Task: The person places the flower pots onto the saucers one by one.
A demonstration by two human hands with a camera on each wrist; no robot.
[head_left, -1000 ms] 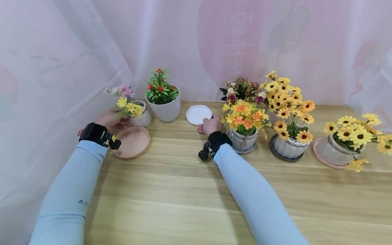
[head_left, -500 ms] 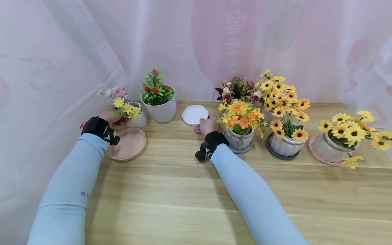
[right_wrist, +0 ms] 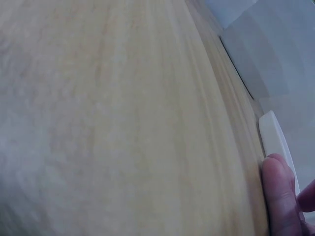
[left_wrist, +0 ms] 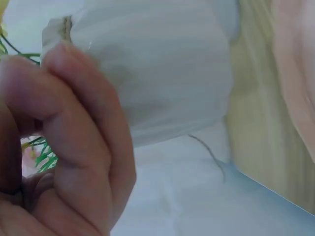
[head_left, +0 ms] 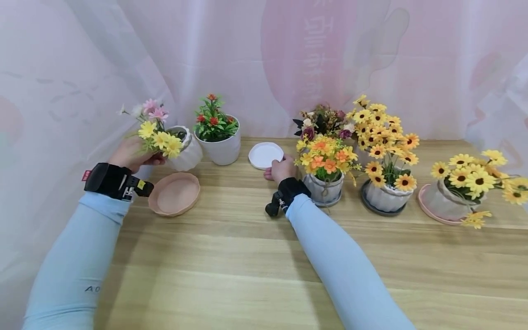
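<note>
My left hand [head_left: 129,155] grips the near left rim side of a small whitish flowerpot [head_left: 187,155] with pink and yellow flowers [head_left: 158,137]. The pot leans left, its flowers tipped over the hand. In the left wrist view, curled fingers [left_wrist: 83,132] sit right at the pot's rim, their tips partly hidden. With finger and thumb, my right hand [head_left: 283,168] pinches the edge of a flat white saucer [head_left: 265,156] lying on the table. The right wrist view shows that saucer edge [right_wrist: 275,135] between fingertip and thumb. A pink scalloped saucer [head_left: 174,195] lies just in front of the left pot.
Right beside the tilted pot stands a white pot [head_left: 222,147] with red flowers. Close to my right hand is a pot of orange and yellow flowers [head_left: 326,188] on a saucer. Several more potted flowers [head_left: 387,197] stand rightward. A pale curtain [head_left: 231,55] hangs behind the table.
The left hand has moved left and tilted the pink-and-yellow flowerpot leftward, its flowers swinging toward the curtain. The right hand stays at the white saucer.
</note>
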